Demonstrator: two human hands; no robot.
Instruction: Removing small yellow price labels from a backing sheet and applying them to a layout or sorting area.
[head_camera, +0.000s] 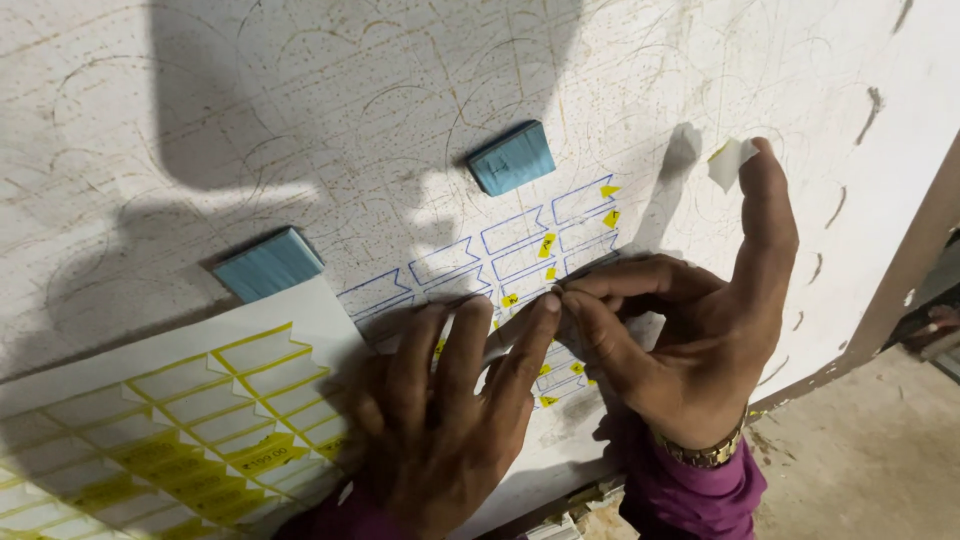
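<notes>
Blue-lined sticker sheet (520, 250): lies flat on the white scratched desk (200, 120), rows running up and to the right from both hands.
Left hand (450, 410): spread flat, palm down, pinning the sheet's near end.
Right hand (690, 330): thumb and forefinger pinched at one small label just beside the left fingertips; white scrap (732, 160) stuck to the raised finger.
Nearer hand: right.
Yellow-lined sheet (170, 420): left of the hands, apart.
Blue pads (512, 157): beyond, untouched.

The lower part of the blue-outlined label sheet (520, 250) is covered by the left hand (450, 410) and right hand (680, 340). The yellow label sheet (170, 420) is cut off by the left and bottom edges. Its print is too blurred to be read.
</notes>
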